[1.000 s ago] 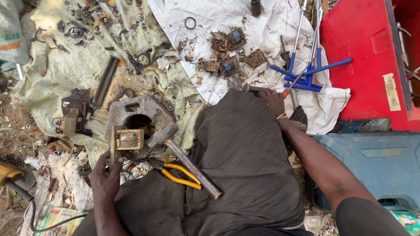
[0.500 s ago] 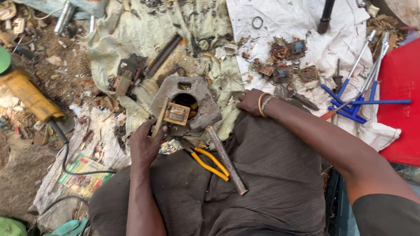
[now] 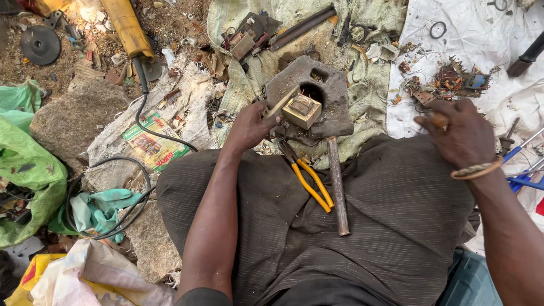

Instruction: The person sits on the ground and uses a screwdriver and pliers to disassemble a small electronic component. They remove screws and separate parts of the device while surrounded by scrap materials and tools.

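Observation:
A small square transformer (image 3: 301, 110) sits on a heavy grey metal block (image 3: 326, 85) lying on a sack in front of my lap. My left hand (image 3: 249, 126) grips a thin flat strip (image 3: 281, 103) that leans against the transformer's left side. My right hand (image 3: 460, 135) hovers over the right side of my lap, fingers curled around a small orange-brown object (image 3: 439, 120) that is mostly hidden. A hammer (image 3: 338, 181) and yellow-handled pliers (image 3: 310, 182) lie on my lap below the block.
A yellow angle grinder (image 3: 128, 29) with a black cable (image 3: 144, 122) lies top left, near a grinding disc (image 3: 39, 44). A white cloth (image 3: 481, 34) holds scrap electrical parts (image 3: 453, 79). Blue-handled tools (image 3: 524, 181) are at the right, a green bag (image 3: 22, 170) at the left.
The view has swung left and closer. My left hand has moved up to the block and holds the strip at the transformer. My right hand has lifted off my lap edge.

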